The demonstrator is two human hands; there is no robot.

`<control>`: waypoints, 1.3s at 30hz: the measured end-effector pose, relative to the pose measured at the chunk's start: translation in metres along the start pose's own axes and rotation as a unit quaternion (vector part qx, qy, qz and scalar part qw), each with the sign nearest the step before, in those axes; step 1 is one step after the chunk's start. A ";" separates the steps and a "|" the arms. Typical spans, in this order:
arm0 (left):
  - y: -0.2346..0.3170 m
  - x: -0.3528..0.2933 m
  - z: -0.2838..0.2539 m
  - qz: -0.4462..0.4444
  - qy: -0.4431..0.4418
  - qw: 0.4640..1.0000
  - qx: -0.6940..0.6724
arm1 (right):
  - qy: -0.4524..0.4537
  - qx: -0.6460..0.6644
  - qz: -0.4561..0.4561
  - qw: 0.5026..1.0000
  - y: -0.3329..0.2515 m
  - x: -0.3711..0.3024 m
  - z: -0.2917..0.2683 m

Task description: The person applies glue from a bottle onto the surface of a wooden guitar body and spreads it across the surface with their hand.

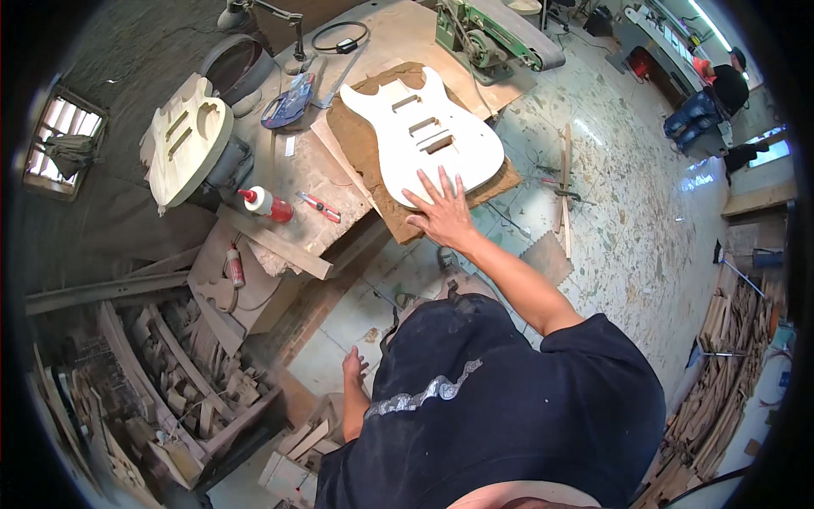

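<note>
A pale, unfinished electric guitar body (407, 153) lies flat on a brown pad (360, 140) at the bench's edge. Its face has several rectangular cut-outs. My right hand (445, 212) rests palm down on the body's rounded near end, fingers spread, gripping nothing. Down at my left side hangs my left hand (354, 366), away from the bench. Its fingers are apart and nothing shows in them. Left of the pad, a red utility knife (320, 207) and a white-and-red glue bottle (268, 204) are on the bench.
A second wooden guitar body (188, 146) is propped at the left. A green belt sander (487, 42) stands at the far side. Wood scraps fill a bin (182, 399) at lower left. Clamped wood strips (565, 191) lie on the floor. Another person (721, 97) sits far right.
</note>
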State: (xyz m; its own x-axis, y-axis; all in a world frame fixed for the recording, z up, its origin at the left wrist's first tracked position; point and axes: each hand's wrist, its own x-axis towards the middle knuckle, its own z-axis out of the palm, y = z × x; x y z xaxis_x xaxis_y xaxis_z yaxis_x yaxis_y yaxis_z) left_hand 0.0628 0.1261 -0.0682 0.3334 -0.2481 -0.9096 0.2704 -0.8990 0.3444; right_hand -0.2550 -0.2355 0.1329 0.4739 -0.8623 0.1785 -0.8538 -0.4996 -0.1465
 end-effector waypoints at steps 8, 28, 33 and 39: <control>0.018 -0.002 -0.011 0.035 0.017 0.999 -0.003 | 0.012 -0.031 0.129 0.991 0.035 -0.010 -0.010; 0.047 -0.003 -0.007 0.052 0.014 0.998 0.038 | 0.020 0.091 0.019 0.995 -0.029 -0.016 -0.001; 0.065 -0.003 -0.007 0.063 0.022 0.996 0.056 | 0.036 0.039 0.105 0.993 0.022 -0.015 0.000; 0.051 -0.003 0.001 0.032 0.011 0.995 0.093 | -0.009 0.018 0.109 0.994 0.038 -0.025 -0.003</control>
State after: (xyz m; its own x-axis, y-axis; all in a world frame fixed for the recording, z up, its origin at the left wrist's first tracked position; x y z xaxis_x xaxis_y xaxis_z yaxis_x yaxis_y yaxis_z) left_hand 0.0748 0.0805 -0.0486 0.3644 -0.3005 -0.8814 0.0772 -0.9335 0.3502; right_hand -0.3002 -0.2327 0.1253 0.2823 -0.9516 0.1213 -0.9284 -0.3029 -0.2151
